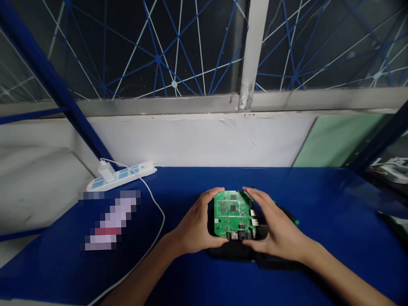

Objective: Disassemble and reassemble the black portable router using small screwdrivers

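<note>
A green circuit board [231,210] with metal ports along its near and right edges is held between both hands above the blue table. My left hand [196,224] grips its left side, thumb at the near edge and fingers at the far edge. On the right side my right hand [276,228] does the same, its thumb by the black connector at the near edge. Beneath the board lie black casing parts [232,252], mostly covered by the board and hands. Something with green bits shows just behind my right hand, too hidden to name.
A white power strip [141,171] with a plugged-in adapter lies at the table's back left. Its white cable [161,212] curves toward the front. A blurred-out patch [114,218] lies left of the cable. Blue frame posts [86,130] rise at both sides.
</note>
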Tool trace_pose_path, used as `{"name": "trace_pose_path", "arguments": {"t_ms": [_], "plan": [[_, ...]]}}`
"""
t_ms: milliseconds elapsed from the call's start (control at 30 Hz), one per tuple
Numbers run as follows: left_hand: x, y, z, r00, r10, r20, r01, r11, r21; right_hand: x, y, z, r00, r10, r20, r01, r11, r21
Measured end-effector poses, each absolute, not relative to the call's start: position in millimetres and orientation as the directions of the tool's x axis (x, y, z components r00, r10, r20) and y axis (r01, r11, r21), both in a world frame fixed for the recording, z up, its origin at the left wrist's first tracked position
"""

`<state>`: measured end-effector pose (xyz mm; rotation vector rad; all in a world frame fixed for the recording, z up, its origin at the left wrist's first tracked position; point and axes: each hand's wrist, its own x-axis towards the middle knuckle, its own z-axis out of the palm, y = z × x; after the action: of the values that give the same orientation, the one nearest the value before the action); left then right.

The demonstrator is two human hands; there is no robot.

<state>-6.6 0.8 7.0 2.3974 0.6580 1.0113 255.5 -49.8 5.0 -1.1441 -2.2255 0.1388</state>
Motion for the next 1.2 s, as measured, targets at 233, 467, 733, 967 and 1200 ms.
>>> {"name": "trace_pose_path", "arguments": {"t_ms": [233, 467, 733, 967, 1200], "plan": [[-6.7, 0.7, 7.0, 0.62, 0.576, 0.534, 0.262, -0.793, 0.55, 254.7, -50.6, 4.6, -0.423, 0.759, 0.496, 0.688, 0.624, -0.369], [-7.1, 2.0, 7.6, 0.628, 0.576, 0.523, 0.284, -0.795, 0.536, 252.9, -49.6, 8.0, -0.413, 0.759, 0.503, 0.681, 0.625, -0.382], [-7.9, 1.2, 9.6, 0.645, 0.575, 0.503, 0.311, -0.8, 0.514, 252.9, -48.8, 8.2, -0.416, 0.762, 0.496, 0.677, 0.624, -0.391], [-7.7, 2.3, 8.8, 0.67, 0.515, 0.534, 0.322, -0.85, 0.416, 253.2, -48.9, 9.2, -0.409, 0.755, 0.513, 0.681, 0.627, -0.379], [-6.5, 3.5, 8.3, 0.677, 0.5, 0.54, 0.382, -0.866, 0.324, 246.8, -48.0, 5.8, -0.426, 0.74, 0.52, 0.697, 0.635, -0.333]]}}
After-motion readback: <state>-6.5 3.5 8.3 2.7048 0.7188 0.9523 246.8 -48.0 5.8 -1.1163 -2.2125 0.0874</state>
